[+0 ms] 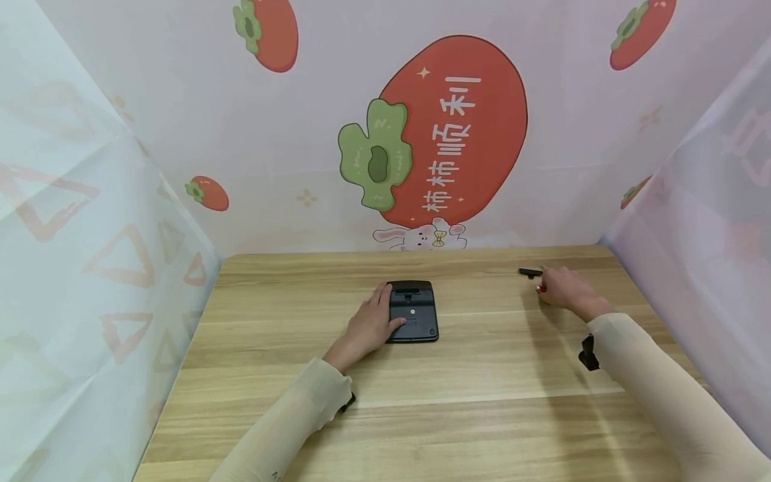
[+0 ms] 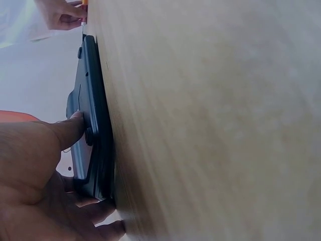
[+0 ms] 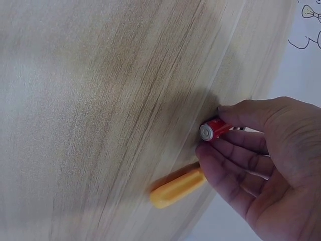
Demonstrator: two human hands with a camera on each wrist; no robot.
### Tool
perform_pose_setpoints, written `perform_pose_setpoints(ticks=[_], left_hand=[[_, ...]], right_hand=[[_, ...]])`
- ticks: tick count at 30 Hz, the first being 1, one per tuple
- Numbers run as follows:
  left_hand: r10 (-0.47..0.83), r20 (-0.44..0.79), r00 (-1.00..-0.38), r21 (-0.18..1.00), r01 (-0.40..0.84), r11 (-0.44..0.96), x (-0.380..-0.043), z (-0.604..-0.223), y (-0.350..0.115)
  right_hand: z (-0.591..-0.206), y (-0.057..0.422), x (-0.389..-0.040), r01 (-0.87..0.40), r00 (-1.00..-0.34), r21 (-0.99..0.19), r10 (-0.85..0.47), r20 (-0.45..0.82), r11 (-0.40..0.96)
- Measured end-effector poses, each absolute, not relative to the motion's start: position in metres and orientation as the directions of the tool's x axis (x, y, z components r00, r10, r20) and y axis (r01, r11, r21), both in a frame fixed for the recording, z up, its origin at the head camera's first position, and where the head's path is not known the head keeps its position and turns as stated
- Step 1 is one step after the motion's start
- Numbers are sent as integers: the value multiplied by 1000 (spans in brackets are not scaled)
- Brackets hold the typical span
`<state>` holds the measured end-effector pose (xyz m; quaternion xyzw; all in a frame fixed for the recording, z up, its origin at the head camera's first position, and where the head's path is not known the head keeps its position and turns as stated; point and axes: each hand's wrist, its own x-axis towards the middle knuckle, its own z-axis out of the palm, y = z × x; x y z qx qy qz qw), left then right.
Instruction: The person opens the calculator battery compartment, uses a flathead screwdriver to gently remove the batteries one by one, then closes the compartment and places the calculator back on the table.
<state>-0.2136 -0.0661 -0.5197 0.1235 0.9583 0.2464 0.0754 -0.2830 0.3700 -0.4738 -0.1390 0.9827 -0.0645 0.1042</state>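
One red battery [image 3: 214,129], I see, sits pinched in the right hand [image 1: 567,291], well to the right of the black device [image 1: 418,329] the left hand [image 1: 369,323] grips on the table [image 1: 458,375], the device's narrow slot [image 1: 407,291] running crosswise near its far edge.

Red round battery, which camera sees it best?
The right wrist view: the red cylindrical battery shows large, its round end visible, in the right hand. The head view shows only a red speck; the left wrist view, a small reddish bit up top.
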Motion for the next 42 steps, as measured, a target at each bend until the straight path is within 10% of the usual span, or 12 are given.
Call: perform_pose_setpoints(ticks=[42], left_hand=[[270,-86,-959,487,196,851,-212,-520,-66]], right_hand=[[-462,360,-288,-312,-947,-70,-316,-61,947]])
